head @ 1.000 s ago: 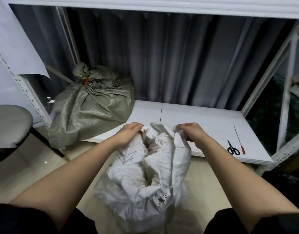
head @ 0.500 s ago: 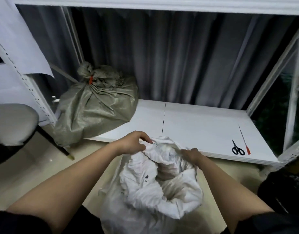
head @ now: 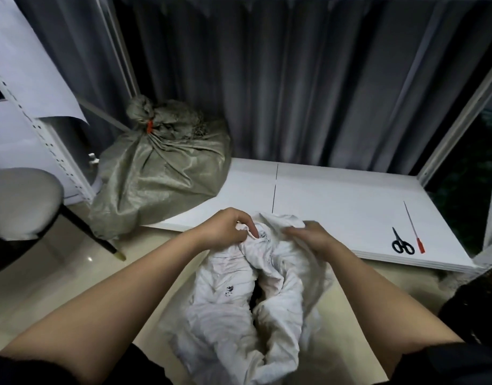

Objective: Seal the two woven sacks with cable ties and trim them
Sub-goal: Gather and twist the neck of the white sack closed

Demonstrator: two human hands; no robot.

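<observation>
A white woven sack (head: pixel 239 307) stands on the floor in front of me with its mouth crumpled together. My left hand (head: pixel 225 227) grips the left side of the sack's rim. My right hand (head: pixel 308 236) grips the right side of the rim, close to the left hand. A grey-green woven sack (head: pixel 161 173) leans at the back left, its neck bound by a red cable tie (head: pixel 149 127). On the white board (head: pixel 336 207) to the right lie black scissors (head: pixel 402 243) and a loose red cable tie (head: pixel 414 227).
A grey round stool (head: pixel 20 201) with a dark leg stands at the left. A white perforated shelf upright (head: pixel 42 134) rises behind it. Grey curtains hang at the back. A white frame post (head: pixel 461 120) slants at the right, and something dark lies at the lower right.
My hands have come closer together, gathering the white sack's open mouth into a narrower bunch. The view has shifted slightly to the left and down.
</observation>
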